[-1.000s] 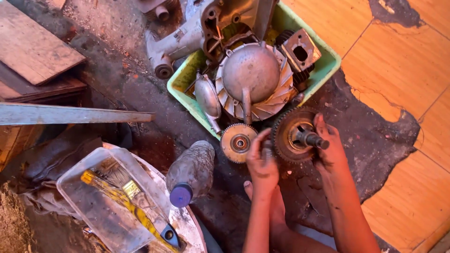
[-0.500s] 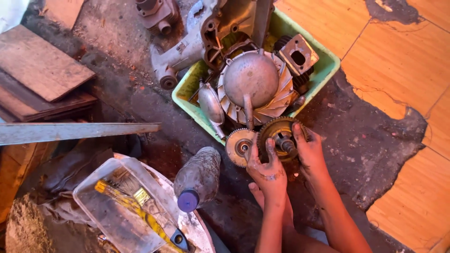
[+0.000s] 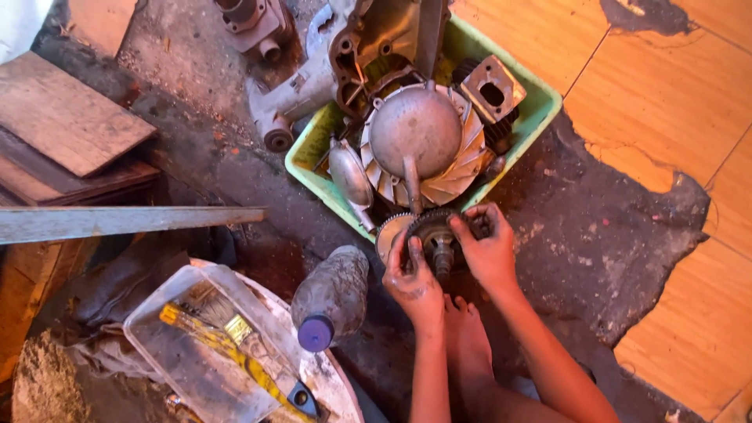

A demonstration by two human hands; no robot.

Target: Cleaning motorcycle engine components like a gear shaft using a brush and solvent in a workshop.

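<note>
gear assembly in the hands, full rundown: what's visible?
The gear assembly is dark, greasy metal: a toothed wheel with a stubby shaft poking from its hub toward the camera. A second, paler toothed wheel sits partly hidden behind it on the left. It is held low over the stained floor, just in front of the green tray. The left hand grips its left rim, the right hand its right rim. Finer detail is too grimy to read.

Both hands (image 3: pixel 450 262) brought dark gear (image 3: pixel 435 235) over lighter gear (image 3: pixel 389 233), toward green tub (image 3: pixel 540 110).
</note>
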